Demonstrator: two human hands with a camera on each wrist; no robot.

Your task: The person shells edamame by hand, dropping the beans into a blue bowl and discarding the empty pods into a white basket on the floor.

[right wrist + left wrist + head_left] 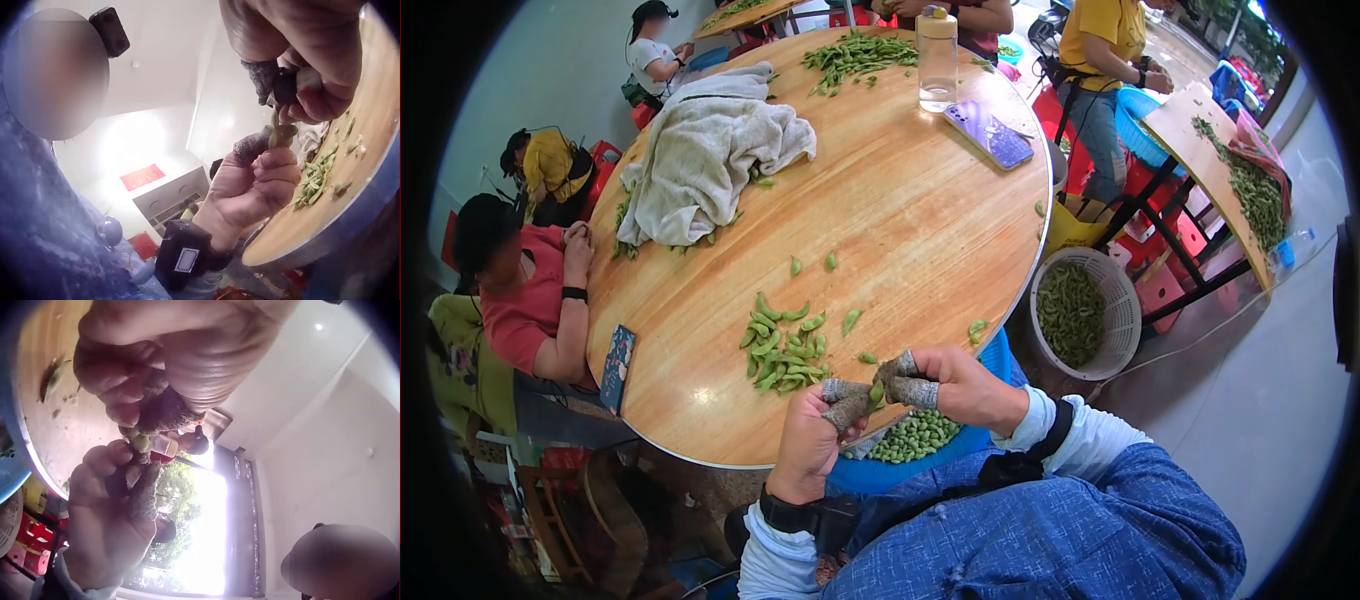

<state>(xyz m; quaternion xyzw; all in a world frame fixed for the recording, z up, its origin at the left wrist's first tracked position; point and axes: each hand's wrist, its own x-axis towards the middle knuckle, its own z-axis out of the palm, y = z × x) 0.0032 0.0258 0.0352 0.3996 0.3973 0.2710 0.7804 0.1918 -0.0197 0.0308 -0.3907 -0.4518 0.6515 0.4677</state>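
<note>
A green soybean pod stands between the fingertips of both hands, over the table's front edge. My left hand pinches it between thumb and finger, both in grey knitted finger covers. The right hand, with similar dark-stained covers, pinches at the pod's other end; the right wrist view shows the pod reaching up to its fingertips. Below the hands a blue basin holds many shelled green beans. A small pile of pods lies on the table just beyond the left hand.
On the round wooden table are a grey cloth over more pods, a water bottle, a purple phone and a far pod heap. A white basket of pods stands at right. Another person sits at left.
</note>
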